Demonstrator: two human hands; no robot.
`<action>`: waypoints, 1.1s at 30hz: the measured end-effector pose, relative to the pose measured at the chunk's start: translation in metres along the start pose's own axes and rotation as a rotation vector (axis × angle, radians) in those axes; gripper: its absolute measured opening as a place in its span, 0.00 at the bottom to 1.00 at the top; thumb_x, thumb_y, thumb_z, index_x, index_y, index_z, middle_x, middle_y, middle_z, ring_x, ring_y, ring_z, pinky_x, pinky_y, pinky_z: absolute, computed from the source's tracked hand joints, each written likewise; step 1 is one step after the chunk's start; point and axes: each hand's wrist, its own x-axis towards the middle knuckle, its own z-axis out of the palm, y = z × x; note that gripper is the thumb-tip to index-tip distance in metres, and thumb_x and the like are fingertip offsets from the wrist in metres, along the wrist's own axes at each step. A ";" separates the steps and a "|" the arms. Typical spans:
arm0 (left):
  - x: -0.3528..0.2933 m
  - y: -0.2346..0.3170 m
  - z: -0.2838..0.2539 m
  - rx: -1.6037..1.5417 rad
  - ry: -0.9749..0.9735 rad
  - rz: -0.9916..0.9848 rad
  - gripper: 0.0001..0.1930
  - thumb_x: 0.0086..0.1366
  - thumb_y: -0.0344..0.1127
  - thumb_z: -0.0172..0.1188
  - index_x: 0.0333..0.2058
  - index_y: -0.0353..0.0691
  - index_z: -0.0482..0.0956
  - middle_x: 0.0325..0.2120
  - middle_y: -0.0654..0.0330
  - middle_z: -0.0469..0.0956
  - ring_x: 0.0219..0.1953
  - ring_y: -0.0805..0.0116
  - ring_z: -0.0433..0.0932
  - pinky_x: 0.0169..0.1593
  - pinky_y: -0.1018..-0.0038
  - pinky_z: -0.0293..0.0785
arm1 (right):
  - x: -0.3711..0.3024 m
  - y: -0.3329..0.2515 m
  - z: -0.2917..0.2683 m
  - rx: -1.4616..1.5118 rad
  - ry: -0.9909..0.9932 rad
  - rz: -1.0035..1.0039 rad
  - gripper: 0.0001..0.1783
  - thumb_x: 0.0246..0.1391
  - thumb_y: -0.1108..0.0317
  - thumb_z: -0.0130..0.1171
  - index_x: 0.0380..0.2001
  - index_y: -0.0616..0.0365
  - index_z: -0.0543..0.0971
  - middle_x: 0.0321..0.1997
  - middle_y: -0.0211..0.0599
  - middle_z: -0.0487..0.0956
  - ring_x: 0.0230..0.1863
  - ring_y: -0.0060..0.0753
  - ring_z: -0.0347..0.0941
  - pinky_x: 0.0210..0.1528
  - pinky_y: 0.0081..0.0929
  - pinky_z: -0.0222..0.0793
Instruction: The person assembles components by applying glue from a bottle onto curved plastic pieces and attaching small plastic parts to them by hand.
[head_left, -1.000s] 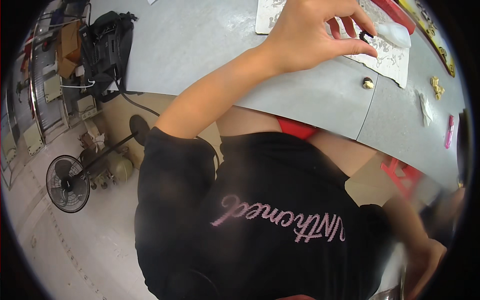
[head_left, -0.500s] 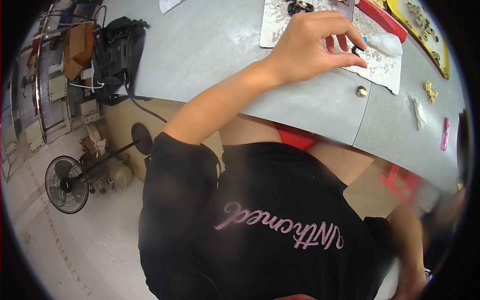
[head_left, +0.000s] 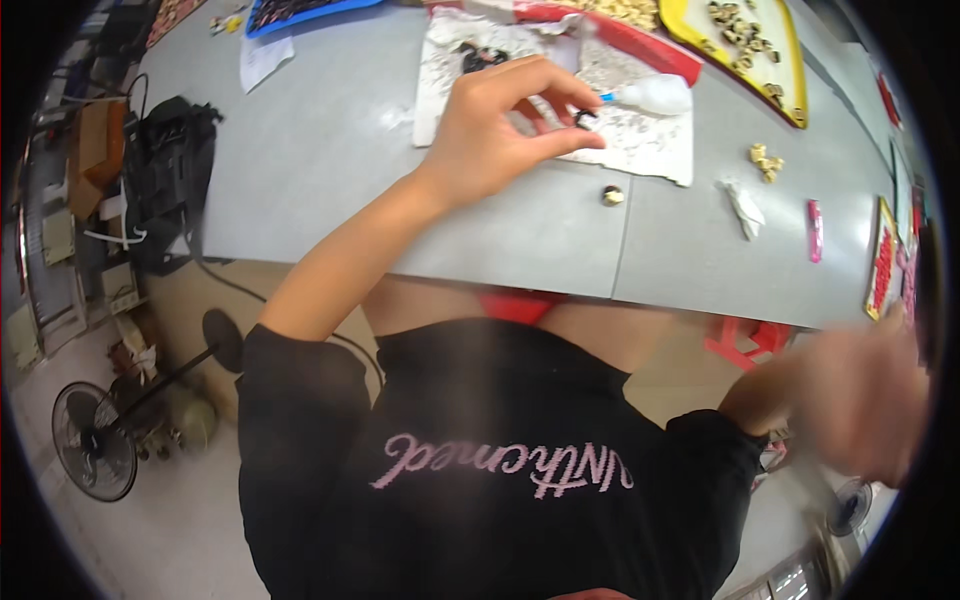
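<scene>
Over the stained white board (head_left: 650,155), my left hand (head_left: 495,125) pinches a small black curved piece (head_left: 586,119) between thumb and fingers. Just beyond that hand a white squeeze bottle (head_left: 662,95) with a blue tip lies on the board. Some black pieces (head_left: 484,60) rest on the board's far left part. A small round black-and-cream piece (head_left: 613,195) sits on the table in front of the board. Out at the right, away from the tabletop things, my right hand (head_left: 865,400) is smeared by motion; its fingers cannot be made out.
At the far right stands a yellow-rimmed tray (head_left: 803,95) of small pieces, beside a red bar (head_left: 640,48). Cream pieces (head_left: 766,162), a crumpled tissue (head_left: 742,208) and a pink packet (head_left: 816,232) lie nearer. A blue tray (head_left: 315,18) is far left; a floor fan (head_left: 95,440) stands below left.
The view has shifted, so the table appears lower and further left. My right hand has come up from the lower right. My left hand keeps its pinch on the black piece.
</scene>
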 end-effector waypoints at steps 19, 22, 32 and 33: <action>-0.012 0.005 0.015 0.214 0.201 -0.015 0.21 0.44 0.24 0.76 0.34 0.36 0.72 0.31 0.58 0.80 0.24 0.80 0.73 0.29 0.84 0.68 | 0.009 -0.082 0.143 1.227 -0.715 -0.224 0.18 0.52 0.81 0.54 0.48 0.62 0.72 0.48 0.40 0.75 0.46 0.34 0.76 0.47 0.28 0.72; -0.014 0.004 0.017 0.236 0.139 0.029 0.22 0.44 0.24 0.76 0.35 0.36 0.72 0.31 0.58 0.80 0.24 0.80 0.73 0.29 0.85 0.67 | 0.022 -0.089 0.126 1.653 -0.809 0.288 0.16 0.57 0.77 0.53 0.49 0.68 0.70 0.48 0.43 0.75 0.41 0.41 0.77 0.46 0.32 0.74; -0.018 0.002 0.012 0.180 0.093 0.029 0.24 0.43 0.24 0.76 0.35 0.37 0.70 0.31 0.59 0.80 0.22 0.81 0.69 0.26 0.85 0.63 | 0.010 -0.126 0.138 2.020 -0.992 0.518 0.30 0.66 0.44 0.38 0.54 0.63 0.62 0.44 0.50 0.76 0.12 0.11 0.53 0.21 0.09 0.54; -0.017 0.002 0.012 0.160 0.075 0.033 0.25 0.42 0.24 0.77 0.36 0.37 0.69 0.31 0.59 0.80 0.22 0.81 0.68 0.25 0.85 0.62 | 0.006 -0.128 0.136 1.962 -0.984 0.461 0.30 0.66 0.44 0.37 0.53 0.63 0.62 0.42 0.50 0.76 0.11 0.12 0.53 0.18 0.08 0.52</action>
